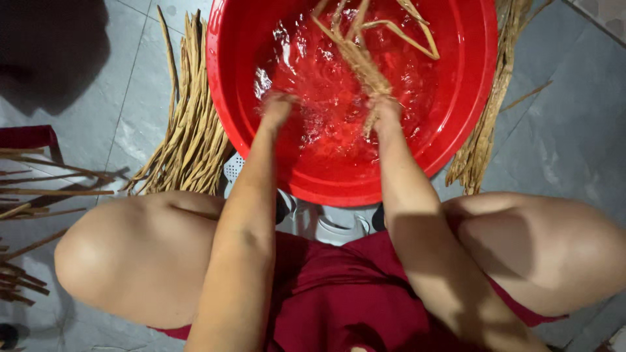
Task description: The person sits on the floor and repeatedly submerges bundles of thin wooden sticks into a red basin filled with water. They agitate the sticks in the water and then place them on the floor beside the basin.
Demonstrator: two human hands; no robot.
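Water ripples in the red plastic basin (pixel 469 78) on the grey tiled floor (pixel 567 143), where the right hand (pixel 385 111) is clenched around a bundle of wet tan fibre strips (pixel 362 62) whose loose ends fan out toward the far rim. The left hand (pixel 277 107) is dipped in the water just beside that bundle, blurred, so I cannot tell whether it grips anything. Dry strips lie in a pile (pixel 189 137) left of the basin, and another pile (pixel 486 124) lies along its right side.
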